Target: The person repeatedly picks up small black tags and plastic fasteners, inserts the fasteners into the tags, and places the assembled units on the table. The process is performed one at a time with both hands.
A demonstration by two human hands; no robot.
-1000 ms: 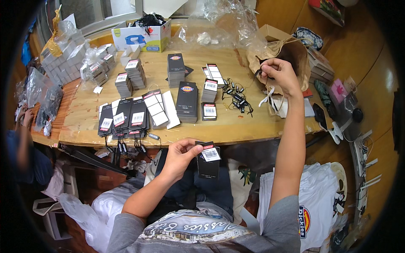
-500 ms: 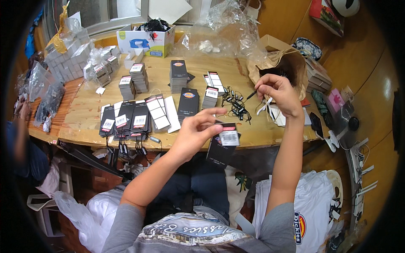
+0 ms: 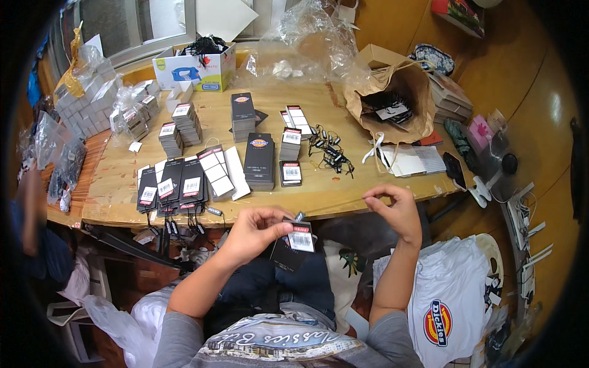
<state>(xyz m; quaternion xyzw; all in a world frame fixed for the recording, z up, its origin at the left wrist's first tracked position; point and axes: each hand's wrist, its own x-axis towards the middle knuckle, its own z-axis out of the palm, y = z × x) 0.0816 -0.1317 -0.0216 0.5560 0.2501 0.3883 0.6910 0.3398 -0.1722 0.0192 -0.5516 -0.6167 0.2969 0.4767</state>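
My left hand (image 3: 253, 238) is closed on a pair of hang tags (image 3: 300, 240), held above my lap in front of the table edge. A white barcode label with a red band lies over a black card. At the top of the tags sits a small dark plastic seal (image 3: 299, 216). My right hand (image 3: 396, 216) pinches the end of a thin string (image 3: 336, 211), which runs from that seal. On the table, beyond my hands, lies a heap of black tag strings (image 3: 331, 150). A stack of black tags (image 3: 259, 164) and small barcode cards (image 3: 291, 173) stand nearest my left hand.
Finished-looking black tags (image 3: 191, 184) with strings hang over the table's front edge. A brown paper bag (image 3: 356, 101) holding black tags stands back right. A printed carton (image 3: 161, 76) and wrapped white stacks (image 3: 83, 113) stand at the back left. White shirts (image 3: 405, 288) lie at right.
My right hand has come down from beside the paper bag toward the table edge. The string now stretches between it and the tags. The left hand has moved left and lower; the view has shifted.
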